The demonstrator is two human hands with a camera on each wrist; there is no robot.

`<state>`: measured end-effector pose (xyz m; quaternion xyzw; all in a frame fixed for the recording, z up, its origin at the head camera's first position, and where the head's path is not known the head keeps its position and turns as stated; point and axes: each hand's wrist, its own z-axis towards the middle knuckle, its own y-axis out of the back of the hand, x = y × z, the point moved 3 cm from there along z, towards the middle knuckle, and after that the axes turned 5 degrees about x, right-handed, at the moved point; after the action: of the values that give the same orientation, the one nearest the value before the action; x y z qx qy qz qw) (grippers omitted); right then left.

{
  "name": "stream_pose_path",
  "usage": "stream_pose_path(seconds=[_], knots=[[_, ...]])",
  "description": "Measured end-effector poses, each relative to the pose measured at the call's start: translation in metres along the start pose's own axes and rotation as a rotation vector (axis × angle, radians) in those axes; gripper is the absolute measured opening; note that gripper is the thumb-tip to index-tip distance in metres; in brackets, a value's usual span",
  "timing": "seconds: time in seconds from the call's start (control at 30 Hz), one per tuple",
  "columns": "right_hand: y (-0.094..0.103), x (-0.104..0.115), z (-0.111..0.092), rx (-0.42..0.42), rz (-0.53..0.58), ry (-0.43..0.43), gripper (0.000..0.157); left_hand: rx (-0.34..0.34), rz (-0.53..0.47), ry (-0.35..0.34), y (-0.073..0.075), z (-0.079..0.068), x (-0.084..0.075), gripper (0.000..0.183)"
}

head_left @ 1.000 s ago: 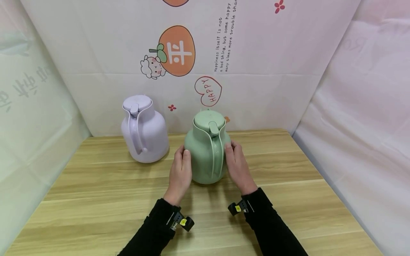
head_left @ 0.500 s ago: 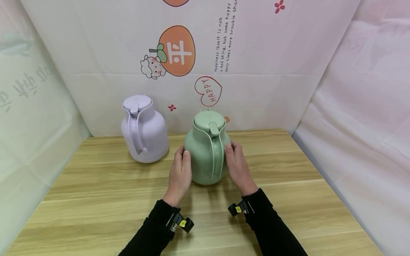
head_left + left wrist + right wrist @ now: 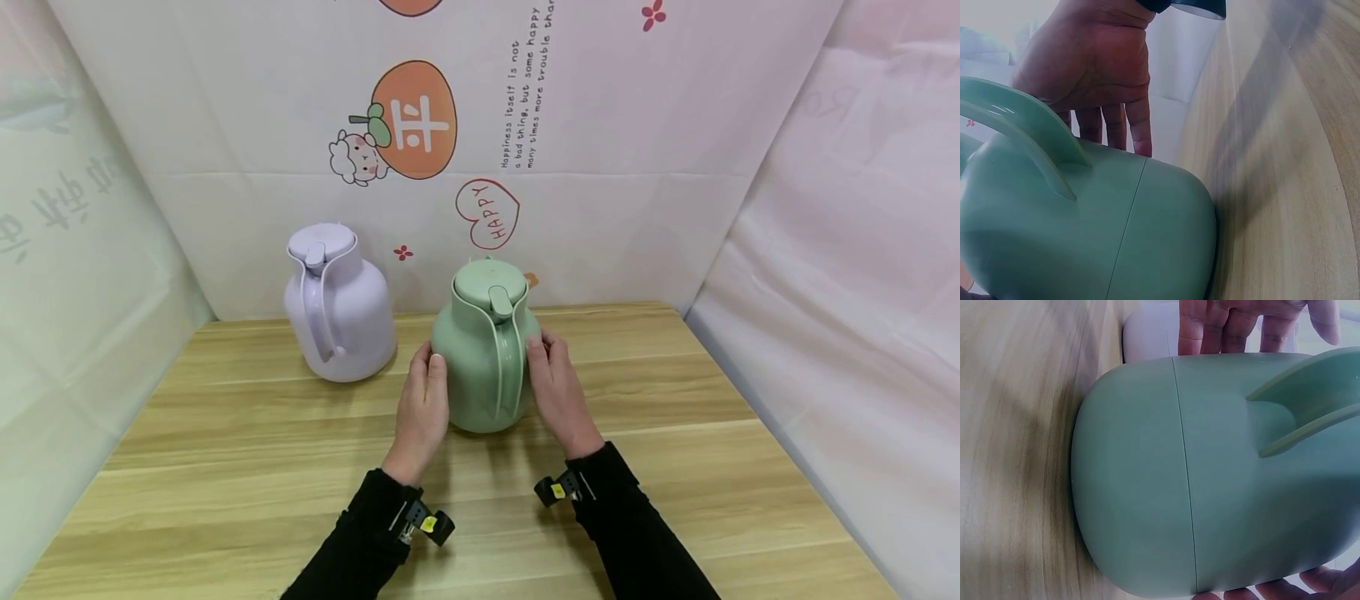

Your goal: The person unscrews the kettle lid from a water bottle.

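Green jug (image 3: 468,371) stands upright on the bench (image 3: 262,500).
Left hand (image 3: 422,417) at its 8 o'clock and right hand (image 3: 561,402) at 4 lay straight fingers against it, unclenched, probably to steady it. Its handle (image 3: 512,367) faces 6 o'clock, perhaps for easy reach; lilac jug (image 3: 360,317) stands at 10.

- Head view: tips of left fingers (image 3: 421,358) and right fingers (image 3: 556,346) hidden around green jug (image 3: 471,367)'s sides.
- Jug's face beyond both sets of fingers: hidden.
- Head view: sleeves (image 3: 363,533), on the near side of the fingers, cut by bottom edge.
- Right wrist view: lilac jug (image 3: 1147,331), behind left fingers, partly covered, cut by top edge.
- Head view: lettering (image 3: 60,205) far left of left fingers, too faint to read.
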<state>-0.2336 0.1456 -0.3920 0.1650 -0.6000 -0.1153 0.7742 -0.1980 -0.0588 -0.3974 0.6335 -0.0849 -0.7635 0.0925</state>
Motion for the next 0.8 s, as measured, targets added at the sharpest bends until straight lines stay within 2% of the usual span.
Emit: stream_pose_path(seconds=[0.47, 0.8], knots=[[0.000, 0.002, -0.003, -0.018, 0.000, -0.029, 0.070, 0.010, -0.012, 0.021, 0.000, -0.001, -0.001, 0.074], [0.004, 0.014, -0.009, -0.087, -0.010, 0.035, 0.074, 0.004, -0.002, 0.021, 0.000, 0.001, 0.000, 0.072]])
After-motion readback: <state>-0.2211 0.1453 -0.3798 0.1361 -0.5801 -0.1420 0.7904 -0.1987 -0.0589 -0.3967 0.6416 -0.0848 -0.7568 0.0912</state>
